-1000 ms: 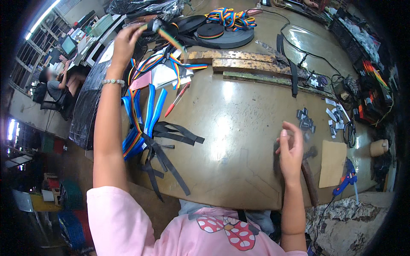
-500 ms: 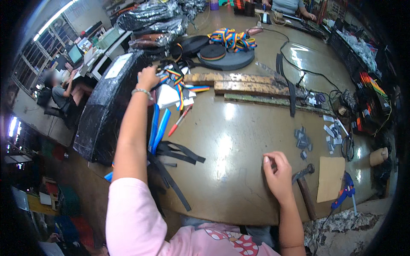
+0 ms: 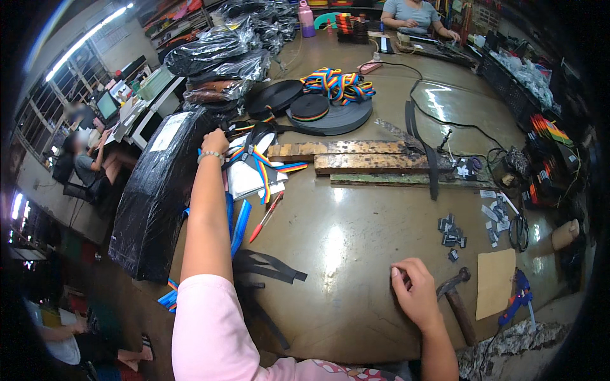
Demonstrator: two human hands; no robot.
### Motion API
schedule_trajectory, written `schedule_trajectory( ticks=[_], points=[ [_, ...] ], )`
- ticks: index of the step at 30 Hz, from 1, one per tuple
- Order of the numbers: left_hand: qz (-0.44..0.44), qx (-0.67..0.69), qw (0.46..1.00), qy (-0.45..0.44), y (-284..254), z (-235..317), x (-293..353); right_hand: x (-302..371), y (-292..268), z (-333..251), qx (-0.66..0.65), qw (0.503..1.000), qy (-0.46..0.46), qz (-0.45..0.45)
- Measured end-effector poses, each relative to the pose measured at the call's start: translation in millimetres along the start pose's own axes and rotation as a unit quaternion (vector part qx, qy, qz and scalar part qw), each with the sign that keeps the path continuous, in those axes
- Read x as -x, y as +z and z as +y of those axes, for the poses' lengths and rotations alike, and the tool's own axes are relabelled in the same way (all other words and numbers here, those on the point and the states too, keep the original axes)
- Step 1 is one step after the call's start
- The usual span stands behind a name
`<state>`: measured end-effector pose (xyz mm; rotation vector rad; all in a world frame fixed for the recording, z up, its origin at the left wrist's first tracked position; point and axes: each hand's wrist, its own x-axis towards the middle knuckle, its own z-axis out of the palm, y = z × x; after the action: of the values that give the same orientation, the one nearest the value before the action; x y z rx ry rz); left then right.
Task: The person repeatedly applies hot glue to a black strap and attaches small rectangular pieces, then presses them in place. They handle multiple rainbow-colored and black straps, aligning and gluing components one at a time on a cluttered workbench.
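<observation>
My left arm stretches out to the far left, where my left hand (image 3: 215, 141) is curled among straps beside a black plastic-wrapped package (image 3: 152, 203). Whatever those fingers grip is hidden. Right of that hand lies a heap of rainbow-striped straps (image 3: 262, 168) and dark strap pieces, over a white sheet or pouch (image 3: 244, 181). My right hand (image 3: 414, 286) rests at the near right of the table, fingers loosely folded in, with nothing visible in it. A hammer (image 3: 456, 305) lies just to its right. Nearer the left forearm are blue straps (image 3: 240, 227) and a red pen (image 3: 265, 218).
Wooden bars (image 3: 368, 162) lie across the middle, with webbing rolls (image 3: 333, 117) behind. On the right are small dark pieces (image 3: 450, 232), scissors (image 3: 518, 232), tan cardboard (image 3: 495, 282) and a blue glue gun (image 3: 521, 295). A co-worker (image 3: 413, 19) sits at the far end.
The view has tilted up, so the table's things sit lower in it. My left hand stays at the strap heap, and the right keeps its place beside the hammer.
</observation>
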<state>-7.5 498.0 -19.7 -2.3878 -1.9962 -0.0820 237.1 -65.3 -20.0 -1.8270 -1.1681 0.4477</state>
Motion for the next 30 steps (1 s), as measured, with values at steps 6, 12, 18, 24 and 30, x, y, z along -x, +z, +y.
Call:
schedule_trajectory(
  ticks=[6, 12, 18, 24, 30],
  points=[
    [0.287, -0.038, 0.944, 0.159, -64.1, -2.4, -13.3, 1.4, -2.8, 1.2, 0.004, 1.0, 0.017, -0.017],
    [0.219, 0.155, 0.898, 0.348, -139.7, -13.9, -1.8, 4.0, 0.4, 2.6, 0.014, 1.0, -0.001, -0.024],
    [-0.017, -0.092, 0.961, 0.26, -53.9, 3.9, 56.6, 4.4, -2.9, 1.2, 0.053, 0.998, -0.01, -0.037],
    [0.124, 0.449, 0.786, 0.407, -55.2, 200.0, 152.3, 10.3, 5.3, 8.0, 0.033, 0.998, -0.052, -0.01],
    [0.013, 0.324, 0.855, 0.405, 9.2, 384.6, 281.3, 29.0, -53.4, -1.8, -0.182, 0.957, -0.071, -0.215]
  ],
)
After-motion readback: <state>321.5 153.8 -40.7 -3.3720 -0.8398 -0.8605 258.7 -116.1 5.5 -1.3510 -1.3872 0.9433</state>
